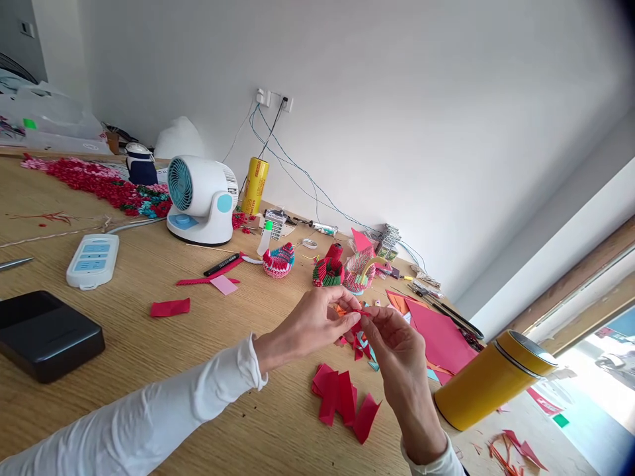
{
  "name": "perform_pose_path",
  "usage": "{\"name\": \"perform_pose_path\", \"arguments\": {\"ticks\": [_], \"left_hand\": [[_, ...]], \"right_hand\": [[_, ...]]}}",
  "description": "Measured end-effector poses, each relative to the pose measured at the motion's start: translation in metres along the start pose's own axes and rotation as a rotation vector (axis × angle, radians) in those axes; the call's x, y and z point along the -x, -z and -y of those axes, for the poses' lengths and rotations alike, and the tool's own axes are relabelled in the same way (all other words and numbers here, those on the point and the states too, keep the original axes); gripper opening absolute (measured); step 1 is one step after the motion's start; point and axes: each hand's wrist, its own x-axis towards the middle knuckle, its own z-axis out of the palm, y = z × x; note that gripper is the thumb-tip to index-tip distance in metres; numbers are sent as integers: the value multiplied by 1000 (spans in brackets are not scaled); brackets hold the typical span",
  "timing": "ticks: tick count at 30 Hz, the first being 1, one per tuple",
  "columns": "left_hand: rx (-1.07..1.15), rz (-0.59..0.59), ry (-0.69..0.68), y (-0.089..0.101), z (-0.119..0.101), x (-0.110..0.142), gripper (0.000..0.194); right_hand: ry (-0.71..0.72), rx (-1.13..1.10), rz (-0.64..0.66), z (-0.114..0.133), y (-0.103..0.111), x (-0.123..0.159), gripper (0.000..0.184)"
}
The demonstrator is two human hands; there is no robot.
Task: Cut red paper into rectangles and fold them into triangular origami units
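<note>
Both my hands meet above the wooden table, pinching a small piece of red paper point(363, 313) between the fingertips. My left hand point(317, 322) grips it from the left and my right hand point(399, 350) from the right; the fingers cover most of it. Below them lies a loose pile of red paper strips point(342, 396). Small red, orange and blue paper scraps point(364, 347) show just behind the hands. Farther back sit folded-paper models, among them a small blue and pink one point(278, 260) and a red and green one point(328, 270).
A yellow thermos point(489, 383) stands close by my right forearm. Red paper sheets point(441, 337) lie behind it. To the left are a white fan point(203, 195), a power strip point(93, 260) and a black box-shaped device point(47, 337). A yellow roll point(255, 185) stands near the wall.
</note>
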Motion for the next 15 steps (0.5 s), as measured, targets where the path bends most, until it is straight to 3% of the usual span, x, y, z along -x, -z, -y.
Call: {"name": "perform_pose_path", "arguments": {"ticks": [6,12,15], "left_hand": [[-167,-43,-81,-1,3,0,15],[-545,-92,-340,-2,10,3,15],[-597,-70,-382,-2,11,4,17]], "right_hand": [[5,36,3,6,-4,1,18],[-5,40,-6,3,-2,1,20],[2,59,-37,2,-1,2,21]]}}
